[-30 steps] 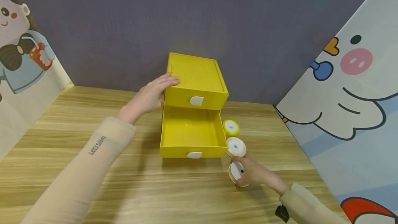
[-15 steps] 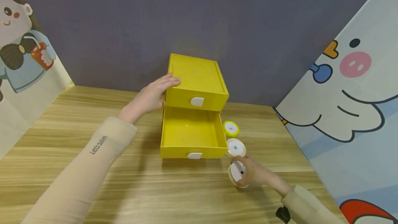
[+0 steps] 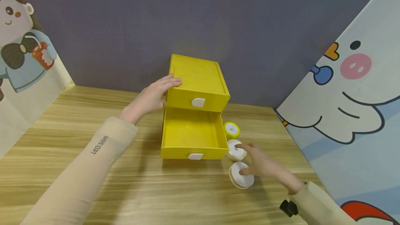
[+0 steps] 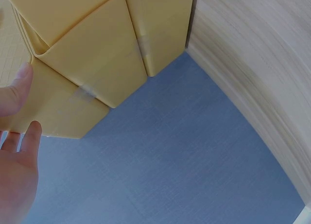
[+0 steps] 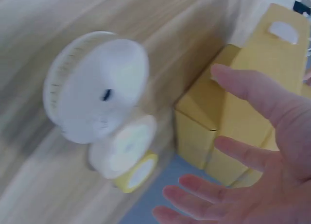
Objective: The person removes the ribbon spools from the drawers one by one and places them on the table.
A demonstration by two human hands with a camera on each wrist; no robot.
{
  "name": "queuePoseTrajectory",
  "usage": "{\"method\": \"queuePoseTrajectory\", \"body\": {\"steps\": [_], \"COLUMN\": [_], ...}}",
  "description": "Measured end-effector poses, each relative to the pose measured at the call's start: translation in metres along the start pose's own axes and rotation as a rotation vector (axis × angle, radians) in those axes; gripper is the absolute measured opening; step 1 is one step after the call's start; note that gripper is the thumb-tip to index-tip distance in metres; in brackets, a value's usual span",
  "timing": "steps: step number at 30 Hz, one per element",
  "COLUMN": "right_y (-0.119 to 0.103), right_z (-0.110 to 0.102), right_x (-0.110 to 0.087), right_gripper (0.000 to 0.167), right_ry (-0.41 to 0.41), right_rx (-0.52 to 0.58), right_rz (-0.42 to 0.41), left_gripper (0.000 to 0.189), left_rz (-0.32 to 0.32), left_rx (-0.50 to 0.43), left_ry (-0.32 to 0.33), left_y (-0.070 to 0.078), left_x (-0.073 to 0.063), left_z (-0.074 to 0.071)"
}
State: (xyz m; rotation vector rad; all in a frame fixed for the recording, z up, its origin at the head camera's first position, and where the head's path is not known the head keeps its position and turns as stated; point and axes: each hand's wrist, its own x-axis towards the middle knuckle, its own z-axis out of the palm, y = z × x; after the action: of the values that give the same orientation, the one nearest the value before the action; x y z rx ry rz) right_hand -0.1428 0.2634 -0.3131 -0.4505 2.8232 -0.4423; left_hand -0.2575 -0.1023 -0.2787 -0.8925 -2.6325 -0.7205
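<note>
Spools (image 3: pixel 244 180), two white and one yellow-rimmed, sit in a row on the table (image 3: pixel 140 190) beside the yellow box (image 3: pixel 200 75). Its lower drawer (image 3: pixel 193 132) is pulled out, yellow floor showing. My right hand (image 3: pixel 261 162) is spread wide over the white pair; my left hand (image 3: pixel 149 96) rests, fingers fairly straight, atop the box.

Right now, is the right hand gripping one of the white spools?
No, the right wrist view shows the right hand spread open, apart from the white spools.
</note>
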Motion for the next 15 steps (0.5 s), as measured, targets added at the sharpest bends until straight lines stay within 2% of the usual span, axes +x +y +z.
{"method": "queuePoseTrajectory", "body": {"steps": [3,9,15], "right_y": [-0.009,-0.031,-0.054], "right_z": [-0.007,-0.018,-0.023], "right_x": [-0.002,-0.007,-0.013], "right_gripper": [0.073,0.070,0.070], "right_ry": [0.039,0.064,0.131], "right_rx": [-0.010,-0.007,-0.069], "right_rz": [-0.038,-0.105,-0.182], "left_gripper": [0.076,0.076,0.077], "left_rz": [0.005,-0.001,-0.011], "left_rx": [0.007,0.000,-0.002], "left_ry": [0.005,0.003,-0.002], "left_y": [0.000,0.000,0.000], "left_x": [0.000,0.001,0.001], "left_z": [0.000,0.000,-0.001]}}
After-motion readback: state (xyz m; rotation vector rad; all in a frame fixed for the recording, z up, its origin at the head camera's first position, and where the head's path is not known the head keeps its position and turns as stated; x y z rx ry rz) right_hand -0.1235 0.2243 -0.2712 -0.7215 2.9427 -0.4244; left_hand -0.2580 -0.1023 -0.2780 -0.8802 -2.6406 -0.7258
